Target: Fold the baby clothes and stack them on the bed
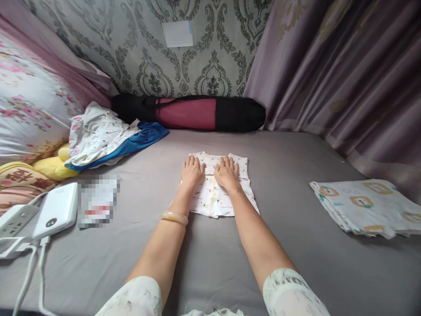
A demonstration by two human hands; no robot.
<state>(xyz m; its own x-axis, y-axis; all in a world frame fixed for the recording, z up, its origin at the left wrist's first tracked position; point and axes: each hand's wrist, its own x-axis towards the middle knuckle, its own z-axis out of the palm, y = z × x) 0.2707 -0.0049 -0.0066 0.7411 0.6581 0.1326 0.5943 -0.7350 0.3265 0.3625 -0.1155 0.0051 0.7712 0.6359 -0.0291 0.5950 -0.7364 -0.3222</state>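
Observation:
A small white baby shirt (215, 204) with a fine print and buttons down its middle lies flat on the grey sheet (283, 171). My left hand (193, 170) rests palm down on its upper left part, fingers stretched forward. On the upper right part lies my right hand (226, 172), also flat with the fingers slightly apart. Neither hand grips the cloth. Between the hands the front of the shirt shows. Both forearms hide parts of the shirt's lower sides.
To the right is a folded printed cloth (365, 204). At the left stand a white power bank (57, 210), a power strip (18, 219) with cables, and a clothes pile (101, 131). A long black and red bag (187, 113) lies along the wall.

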